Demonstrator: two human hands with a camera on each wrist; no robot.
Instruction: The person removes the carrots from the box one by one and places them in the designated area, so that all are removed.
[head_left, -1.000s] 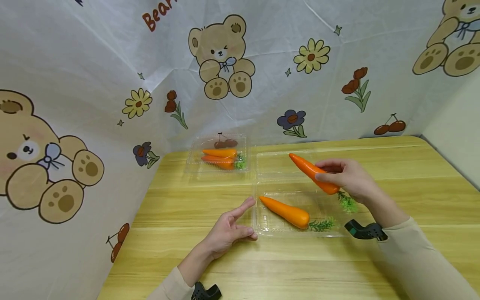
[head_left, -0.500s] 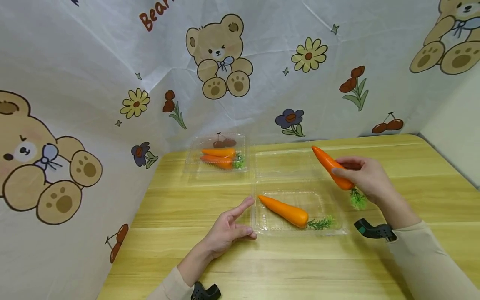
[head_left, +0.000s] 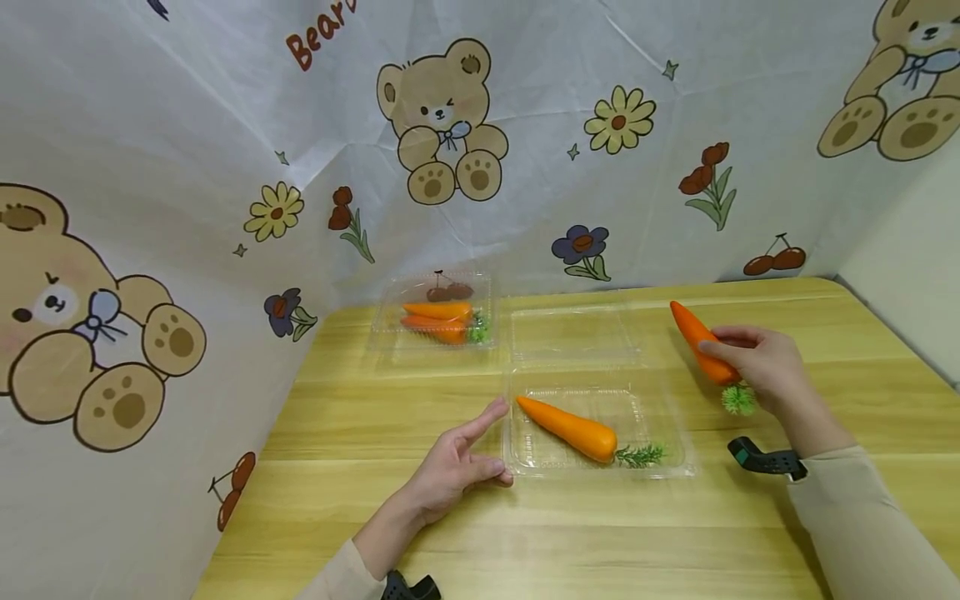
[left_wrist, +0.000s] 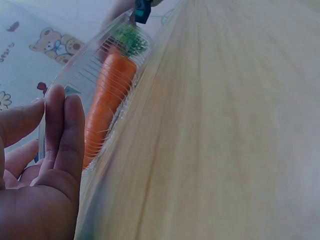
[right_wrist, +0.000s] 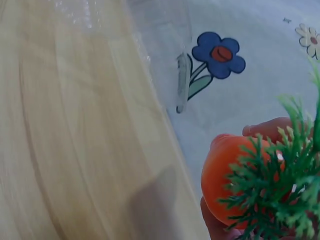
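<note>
- Four carrots show in all, each a smooth, glossy orange cone with a frilly green plastic top.
- One carrot (head_left: 703, 352) is held in the right hand (head_left: 761, 367), above the desk (head_left: 390, 517) to the right of the open box; the fingers (head_left: 723, 350) are curled round its thick end, its point tilts up and away, and its green tuft (head_left: 739, 399) sticks out below the hand.
- One loose carrot (head_left: 567, 428) lies slantwise in the base of the open clear box (head_left: 675, 450), a thin, see-through ribbed plastic clamshell whose lid (head_left: 573, 333) lies flat behind it.
- Two more carrots (head_left: 438, 321) lie side by side in a second, closed clear box (head_left: 386, 329) at the far left of the desk.
- Left hand (head_left: 450, 475) rests on the desk at the open box's left edge, its straight fingers (left_wrist: 65, 130) together and holding nothing; the fingertips are just beside the rim.
- One desk of pale yellow wood grain carries everything.
- One creased white backdrop (head_left: 187, 125) printed with bears, flowers and cherries stands behind and to the left.
</note>
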